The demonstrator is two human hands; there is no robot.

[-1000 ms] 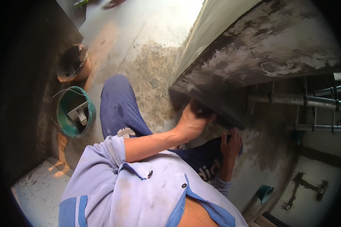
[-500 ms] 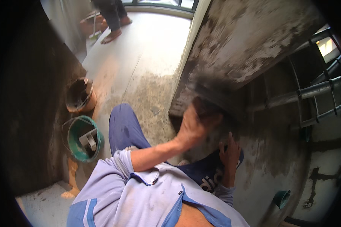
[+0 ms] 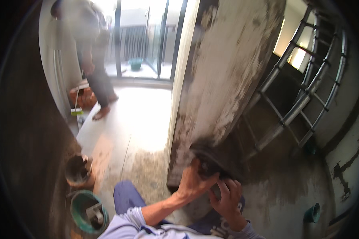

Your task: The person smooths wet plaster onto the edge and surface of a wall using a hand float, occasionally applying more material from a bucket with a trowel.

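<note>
A dark, flat plastering float [image 3: 223, 157] lies across the lower part of a narrow, patchily plastered wall face [image 3: 223, 75]. My left hand [image 3: 193, 181] is closed around the float's grip, which the fingers mostly hide. Close beside it, my right hand [image 3: 226, 197] has its fingers apart and slightly bent near the float's lower edge. Whether those fingertips touch the float I cannot tell.
At left stand an orange-brown bucket [image 3: 79, 171] and a green bucket [image 3: 77, 209] holding a pale tool. A metal ladder [image 3: 295, 107] leans at right, with a small green bucket [image 3: 312, 214] on the floor. A person [image 3: 93, 59] stands near glass doors.
My view has tilted up, bringing the glass doors and more of the ladder into sight. My right hand has come up beside my left, which still grips the float.
</note>
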